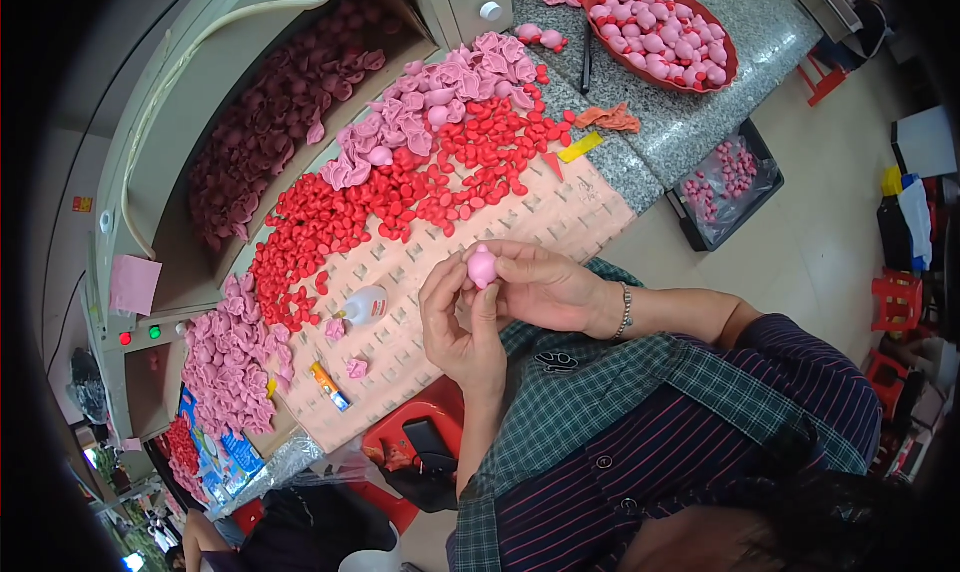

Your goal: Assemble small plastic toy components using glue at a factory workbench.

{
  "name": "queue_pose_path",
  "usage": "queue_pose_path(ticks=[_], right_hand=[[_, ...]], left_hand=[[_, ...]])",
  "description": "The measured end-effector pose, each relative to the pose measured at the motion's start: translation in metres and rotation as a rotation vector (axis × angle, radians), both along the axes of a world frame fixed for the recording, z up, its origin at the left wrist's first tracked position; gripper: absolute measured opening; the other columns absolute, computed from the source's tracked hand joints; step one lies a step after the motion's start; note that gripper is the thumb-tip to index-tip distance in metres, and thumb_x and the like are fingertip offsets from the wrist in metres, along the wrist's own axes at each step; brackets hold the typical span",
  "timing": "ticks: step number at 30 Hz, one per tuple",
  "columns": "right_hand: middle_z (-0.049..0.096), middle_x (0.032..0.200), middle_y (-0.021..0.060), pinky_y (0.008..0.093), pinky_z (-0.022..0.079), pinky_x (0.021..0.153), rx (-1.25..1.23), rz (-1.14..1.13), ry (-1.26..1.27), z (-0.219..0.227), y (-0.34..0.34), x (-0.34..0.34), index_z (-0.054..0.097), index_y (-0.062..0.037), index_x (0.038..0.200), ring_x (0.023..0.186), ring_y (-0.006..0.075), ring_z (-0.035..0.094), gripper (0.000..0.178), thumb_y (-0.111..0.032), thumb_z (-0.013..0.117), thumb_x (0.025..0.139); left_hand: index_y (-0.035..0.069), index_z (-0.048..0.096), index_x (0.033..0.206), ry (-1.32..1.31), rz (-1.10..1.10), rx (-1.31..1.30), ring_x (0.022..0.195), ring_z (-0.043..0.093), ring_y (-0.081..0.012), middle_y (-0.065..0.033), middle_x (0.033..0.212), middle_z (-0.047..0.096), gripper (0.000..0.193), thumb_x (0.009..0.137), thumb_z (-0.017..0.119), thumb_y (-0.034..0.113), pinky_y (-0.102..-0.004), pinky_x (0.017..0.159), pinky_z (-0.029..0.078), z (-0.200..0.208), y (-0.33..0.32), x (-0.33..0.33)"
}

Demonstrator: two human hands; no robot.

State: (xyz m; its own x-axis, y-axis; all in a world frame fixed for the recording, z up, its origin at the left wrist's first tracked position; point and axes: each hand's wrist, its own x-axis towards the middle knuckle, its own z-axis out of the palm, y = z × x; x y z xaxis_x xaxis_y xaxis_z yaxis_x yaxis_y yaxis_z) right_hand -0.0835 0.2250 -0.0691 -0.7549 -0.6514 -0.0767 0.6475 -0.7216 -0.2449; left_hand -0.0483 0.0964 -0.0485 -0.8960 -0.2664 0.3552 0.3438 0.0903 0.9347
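Observation:
A small, rounded pink rubbery piece with little knobs at its ends is held up over the near edge of the cloth-covered bench. My left hand grips it from below and the left, the thumb pressed against its lower end. From the right, my right hand pinches it between thumb and fingers. Both hands are closed around this one piece, and its back is hidden by fingers. Left of my hands, a clear squeeze bottle lies on the patterned cloth, near two small crumpled pink pieces.
Red oval pieces and limp pink pieces are heaped in front of a grey machine opening. A red basket of pink pieces stands far right. A black crate sits on the floor; a red stool is near-left.

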Motion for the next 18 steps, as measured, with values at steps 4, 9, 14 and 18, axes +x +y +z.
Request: queue_pose_path(ticks=[4, 9, 14, 18], right_hand=[[0.06, 0.12, 0.0092, 0.0442, 0.048, 0.098, -0.016, 0.039, 0.067, -0.002, -0.001, -0.006, 0.05, -0.0059, 0.133, 0.113, 0.0233, 0.059, 0.041, -0.022, 0.061, 0.097], [0.062, 0.114, 0.0114, 0.0419, 0.049, 0.097, -0.103, 0.028, 0.045, 0.002, -0.009, -0.004, 0.053, -0.0031, 0.127, 0.109, 0.0254, 0.061, 0.036, -0.026, 0.058, 0.099], [0.065, 0.11, 0.0127, 0.0418, 0.05, 0.095, -0.049, -0.01, -0.019, 0.007, -0.009, 0.001, 0.055, -0.0021, 0.122, 0.101, 0.0275, 0.064, 0.035, -0.03, 0.052, 0.101], [0.066, 0.108, 0.0115, 0.0423, 0.052, 0.092, 0.05, -0.021, -0.033, 0.01, -0.011, 0.001, 0.056, -0.0032, 0.121, 0.099, 0.0273, 0.066, 0.034, -0.031, 0.052, 0.102]], left_hand=[[-0.001, 0.06, 0.118, -0.019, 0.013, -0.057, 0.112, 0.06, -0.0253, -0.0167, 0.122, 0.059, 0.036, 0.083, 0.071, -0.005, -0.0345, 0.095, 0.05, 0.0, -0.005, 0.001], [-0.001, 0.061, 0.118, 0.047, 0.059, -0.008, 0.109, 0.061, -0.0251, -0.0169, 0.12, 0.061, 0.042, 0.079, 0.076, -0.006, -0.0338, 0.094, 0.05, 0.009, 0.004, -0.002], [-0.002, 0.061, 0.118, 0.004, 0.06, -0.07, 0.108, 0.062, -0.0247, -0.0172, 0.119, 0.061, 0.043, 0.077, 0.077, -0.006, -0.0338, 0.093, 0.051, 0.001, 0.0, -0.004], [-0.002, 0.061, 0.118, -0.047, 0.054, -0.082, 0.108, 0.062, -0.0236, -0.0171, 0.119, 0.061, 0.041, 0.079, 0.076, -0.004, -0.0333, 0.092, 0.052, 0.003, -0.004, -0.003]])
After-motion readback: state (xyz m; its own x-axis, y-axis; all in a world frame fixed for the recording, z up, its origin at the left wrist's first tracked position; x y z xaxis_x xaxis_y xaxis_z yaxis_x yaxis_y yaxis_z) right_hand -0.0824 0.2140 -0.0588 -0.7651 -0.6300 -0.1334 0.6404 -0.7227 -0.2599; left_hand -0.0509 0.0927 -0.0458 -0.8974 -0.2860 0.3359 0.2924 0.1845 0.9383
